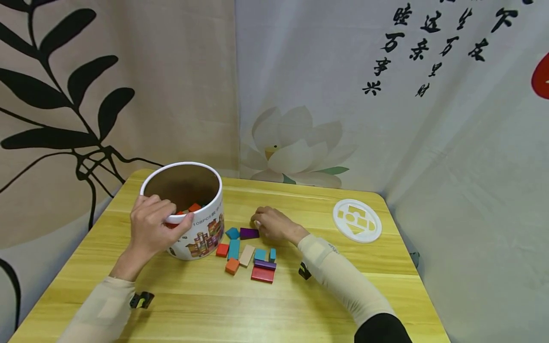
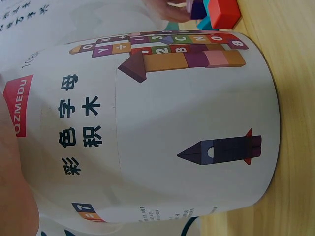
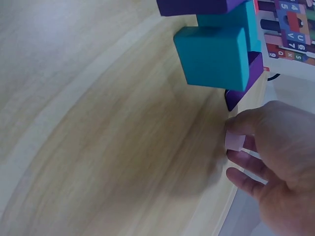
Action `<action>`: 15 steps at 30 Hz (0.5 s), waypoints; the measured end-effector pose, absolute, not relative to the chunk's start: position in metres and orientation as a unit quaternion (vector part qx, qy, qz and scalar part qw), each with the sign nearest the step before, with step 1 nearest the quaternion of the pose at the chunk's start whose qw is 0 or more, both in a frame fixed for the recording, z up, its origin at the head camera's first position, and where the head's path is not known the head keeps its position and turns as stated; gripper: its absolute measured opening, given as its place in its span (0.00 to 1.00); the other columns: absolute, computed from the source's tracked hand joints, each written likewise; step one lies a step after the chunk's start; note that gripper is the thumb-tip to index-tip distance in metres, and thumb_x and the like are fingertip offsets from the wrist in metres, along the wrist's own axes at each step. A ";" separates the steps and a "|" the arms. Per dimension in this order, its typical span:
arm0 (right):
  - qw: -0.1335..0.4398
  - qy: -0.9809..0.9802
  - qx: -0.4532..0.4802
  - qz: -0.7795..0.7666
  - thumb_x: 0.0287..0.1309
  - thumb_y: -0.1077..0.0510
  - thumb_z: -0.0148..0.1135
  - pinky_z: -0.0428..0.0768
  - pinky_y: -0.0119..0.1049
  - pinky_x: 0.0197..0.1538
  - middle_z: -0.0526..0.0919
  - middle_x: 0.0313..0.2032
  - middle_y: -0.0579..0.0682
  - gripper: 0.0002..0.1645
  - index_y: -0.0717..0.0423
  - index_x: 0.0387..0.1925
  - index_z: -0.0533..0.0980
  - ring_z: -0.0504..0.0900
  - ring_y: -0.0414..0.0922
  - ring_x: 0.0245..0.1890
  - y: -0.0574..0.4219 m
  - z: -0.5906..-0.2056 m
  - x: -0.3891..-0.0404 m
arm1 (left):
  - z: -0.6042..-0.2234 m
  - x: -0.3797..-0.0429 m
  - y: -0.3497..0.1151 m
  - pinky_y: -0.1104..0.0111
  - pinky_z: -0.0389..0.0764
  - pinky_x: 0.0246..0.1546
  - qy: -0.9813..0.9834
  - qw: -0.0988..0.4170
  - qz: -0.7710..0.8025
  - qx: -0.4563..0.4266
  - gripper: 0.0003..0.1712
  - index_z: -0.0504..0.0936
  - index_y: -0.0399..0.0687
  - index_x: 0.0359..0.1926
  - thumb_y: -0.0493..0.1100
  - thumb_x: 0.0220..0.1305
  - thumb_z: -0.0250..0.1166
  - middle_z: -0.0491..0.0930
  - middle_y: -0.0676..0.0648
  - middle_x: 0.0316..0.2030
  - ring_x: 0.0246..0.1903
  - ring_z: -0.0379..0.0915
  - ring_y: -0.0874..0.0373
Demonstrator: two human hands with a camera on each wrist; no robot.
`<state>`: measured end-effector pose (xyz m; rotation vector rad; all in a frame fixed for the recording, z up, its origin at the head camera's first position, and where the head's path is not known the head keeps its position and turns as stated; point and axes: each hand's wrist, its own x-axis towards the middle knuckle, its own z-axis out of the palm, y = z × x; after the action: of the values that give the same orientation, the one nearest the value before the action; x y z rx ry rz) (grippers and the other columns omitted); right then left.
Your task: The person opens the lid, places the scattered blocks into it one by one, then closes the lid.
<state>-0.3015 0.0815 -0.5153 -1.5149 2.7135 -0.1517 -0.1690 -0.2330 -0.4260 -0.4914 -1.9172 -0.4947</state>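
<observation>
White printed bucket (image 1: pixel 216 183), one, upright at the left rear of the yellow wood-grain table (image 1: pixel 240 309); its wall bears pictures of coloured blocks and dark lettering. Orange and red pieces (image 1: pixel 194 207) show inside, below the near rim.

Left hand (image 1: pixel 156 228), yours: grasping the bucket's near rim, fingers hooked over the edge, thumb along the outer wall.

Right hand (image 1: pixel 276 224), yours: just above the tabletop, right of the bucket and beyond most of the loose blocks. Thumb and fingertips pinch one small pale block (image 3: pixel 234 141); the lower fingers are bent and bear on nothing that you can see.

Loose blocks, one group between the bucket and your right forearm: a blue angled block (image 1: pixel 232 233) near the bucket; a dark purple block (image 1: pixel 249 233), nearest your right hand; a red block (image 1: pixel 222 250); a tall blue block (image 1: pixel 233 248); an orange block (image 1: pixel 232 266); a beige block (image 1: pixel 247 256), tilted; a squarish blue block (image 1: pixel 259 254); a narrow blue block (image 1: pixel 272 255); a purple strip (image 1: pixel 265 265) against a red slab (image 1: pixel 262 275).

White disc with cut-out shapes (image 1: pixel 337 220), one, flat at the table's right rear, well apart from the blocks.

Pale cloth backdrop (image 1: pixel 429 133), printed with lotus, leaves and black characters, behind the table.
</observation>
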 end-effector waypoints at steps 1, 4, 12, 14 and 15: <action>0.012 0.872 -0.487 -0.052 0.72 0.62 0.57 0.79 0.39 0.57 0.84 0.50 0.50 0.16 0.53 0.54 0.85 0.79 0.44 0.50 0.082 -0.516 -0.301 | -0.426 -0.169 -0.233 0.52 0.58 0.25 -0.801 0.524 -0.206 -0.205 0.30 0.61 0.52 0.08 0.61 0.56 0.60 0.61 0.52 0.07 0.14 0.55 0.53; 0.008 0.872 -0.487 -0.057 0.72 0.63 0.57 0.80 0.39 0.55 0.84 0.49 0.50 0.15 0.53 0.53 0.85 0.79 0.44 0.49 0.083 -0.516 -0.300 | -0.426 -0.168 -0.232 0.53 0.58 0.25 -0.799 0.528 -0.205 -0.205 0.30 0.60 0.52 0.08 0.60 0.56 0.60 0.60 0.53 0.07 0.14 0.55 0.54; 0.017 0.879 -0.473 -0.050 0.72 0.61 0.58 0.80 0.36 0.55 0.83 0.49 0.50 0.14 0.56 0.53 0.85 0.79 0.43 0.48 0.087 -0.513 -0.299 | -0.425 -0.167 -0.231 0.52 0.58 0.25 -0.794 0.532 -0.210 -0.206 0.30 0.60 0.52 0.08 0.61 0.56 0.60 0.60 0.53 0.07 0.14 0.54 0.53; 0.018 0.880 -0.471 -0.055 0.72 0.60 0.58 0.80 0.36 0.55 0.82 0.48 0.50 0.14 0.56 0.53 0.84 0.79 0.43 0.48 0.089 -0.511 -0.299 | -0.425 -0.167 -0.231 0.52 0.58 0.25 -0.796 0.530 -0.208 -0.206 0.30 0.60 0.51 0.08 0.60 0.56 0.60 0.61 0.52 0.07 0.14 0.55 0.53; 0.018 0.880 -0.471 -0.059 0.72 0.60 0.59 0.80 0.36 0.54 0.83 0.48 0.50 0.14 0.56 0.53 0.84 0.79 0.42 0.47 0.089 -0.510 -0.299 | -0.425 -0.167 -0.232 0.52 0.58 0.25 -0.796 0.530 -0.207 -0.206 0.30 0.60 0.51 0.08 0.60 0.56 0.60 0.61 0.52 0.07 0.14 0.55 0.53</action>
<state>-0.2994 0.0894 -0.5104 -1.4615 2.7336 -0.1838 -0.1675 -0.2315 -0.4249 -0.4922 -1.9008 -0.4944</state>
